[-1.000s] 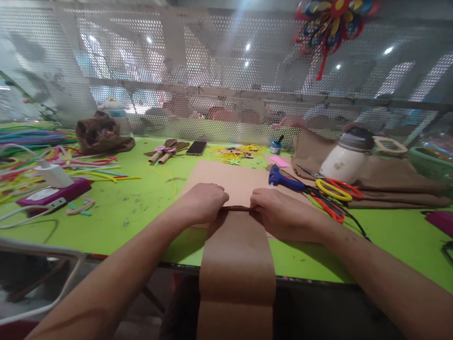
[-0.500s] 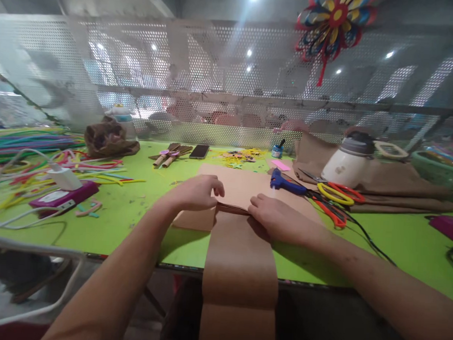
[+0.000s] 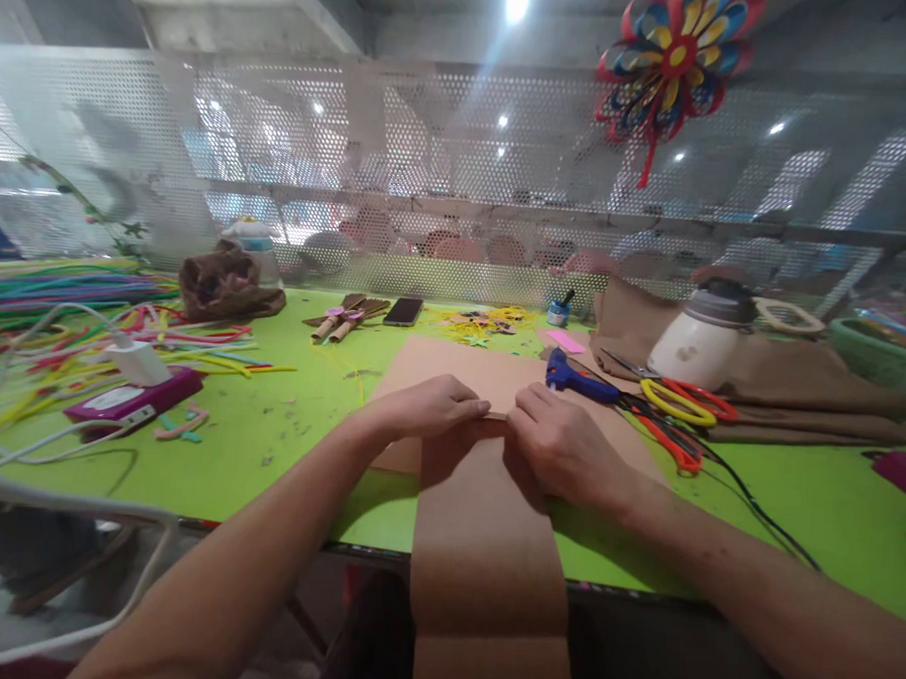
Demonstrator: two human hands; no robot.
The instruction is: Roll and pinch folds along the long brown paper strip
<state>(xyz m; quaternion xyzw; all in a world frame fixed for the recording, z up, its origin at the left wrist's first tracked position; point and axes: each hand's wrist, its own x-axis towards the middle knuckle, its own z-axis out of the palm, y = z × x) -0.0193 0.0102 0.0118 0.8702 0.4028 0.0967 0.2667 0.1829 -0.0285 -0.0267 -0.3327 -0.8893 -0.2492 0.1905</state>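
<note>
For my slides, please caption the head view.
Left hand and right hand hold one end of a brown strip hanging off a green table.

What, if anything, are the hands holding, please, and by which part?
The left hand and right hand hold the brown paper strip by its far end.

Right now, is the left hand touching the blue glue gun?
Apart. The head view shows a clear gap: bare tan paper shows between the left hand and the blue glue gun, which lies farther right.
</note>
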